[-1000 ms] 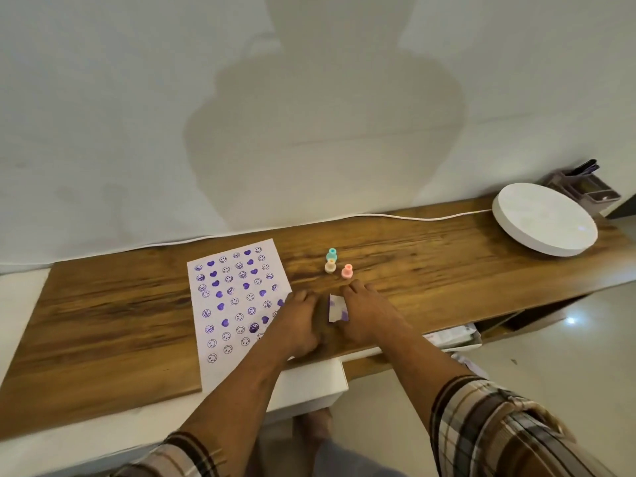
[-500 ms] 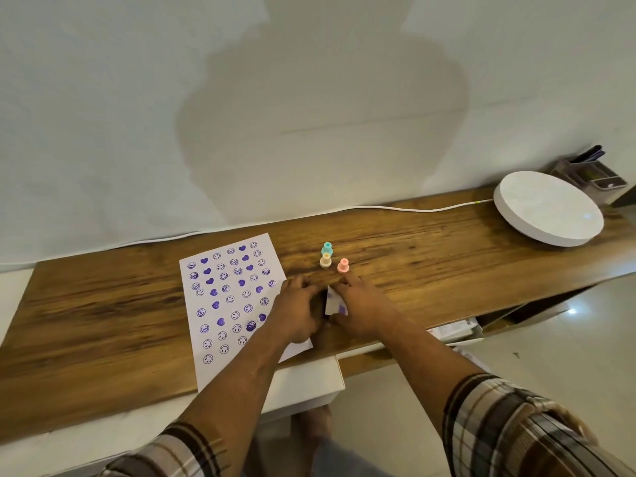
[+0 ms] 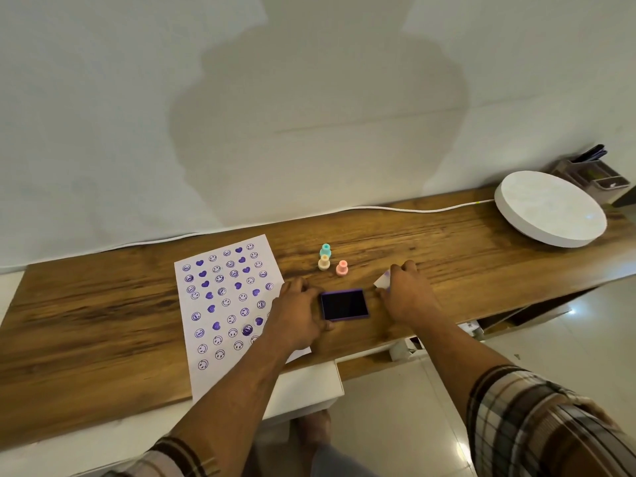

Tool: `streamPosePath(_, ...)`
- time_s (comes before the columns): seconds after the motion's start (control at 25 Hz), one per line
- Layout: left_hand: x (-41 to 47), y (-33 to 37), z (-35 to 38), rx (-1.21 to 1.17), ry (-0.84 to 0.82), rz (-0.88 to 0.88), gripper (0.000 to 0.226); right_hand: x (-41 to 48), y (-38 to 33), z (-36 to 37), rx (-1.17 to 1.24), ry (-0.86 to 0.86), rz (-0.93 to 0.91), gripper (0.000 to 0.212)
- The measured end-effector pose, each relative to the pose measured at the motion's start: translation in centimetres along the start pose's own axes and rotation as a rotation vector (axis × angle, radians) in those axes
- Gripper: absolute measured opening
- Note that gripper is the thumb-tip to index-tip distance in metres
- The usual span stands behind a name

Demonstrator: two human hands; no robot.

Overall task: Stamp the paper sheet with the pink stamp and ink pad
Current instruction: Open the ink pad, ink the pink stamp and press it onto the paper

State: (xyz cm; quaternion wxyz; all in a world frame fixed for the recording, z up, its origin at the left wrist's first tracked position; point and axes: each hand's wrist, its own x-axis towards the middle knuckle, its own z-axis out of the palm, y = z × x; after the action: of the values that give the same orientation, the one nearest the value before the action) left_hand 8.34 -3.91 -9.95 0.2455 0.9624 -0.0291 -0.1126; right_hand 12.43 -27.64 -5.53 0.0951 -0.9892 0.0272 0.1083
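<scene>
The ink pad (image 3: 344, 304) lies uncovered on the wooden desk, a dark purple square in a purple case. My left hand (image 3: 298, 313) grips its left edge and rests partly on the paper sheet (image 3: 223, 304), which is covered with purple smiley and heart prints. My right hand (image 3: 404, 292) holds the pad's white lid (image 3: 382, 279) just right of the pad. The pink stamp (image 3: 342, 268) stands upright behind the pad, touched by neither hand.
A cream stamp (image 3: 324, 262) and a teal stamp (image 3: 325, 250) stand left of the pink one. A white round disc (image 3: 550, 210) sits at the desk's right end, with a grey organiser (image 3: 597, 173) behind it. A white cable (image 3: 395, 208) runs along the wall.
The two hands were together on the closed ink pad. My right hand has pulled the lid off to the right, exposing the dark pad, while my left hand stays on the case.
</scene>
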Motion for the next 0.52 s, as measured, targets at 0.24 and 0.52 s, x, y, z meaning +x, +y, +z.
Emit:
streamPosePath(0.24,-0.2,-0.1,0.4,0.036,0.009,0.002,0.081,0.9,0.0,0.1,-0.055,-0.049,0.019,0.053)
streamPosePath(0.52,-0.2,-0.1,0.8,0.056,0.014,-0.002,0.078,1.3,-4.6,-0.4,0.108,0.138,-0.169,0.052)
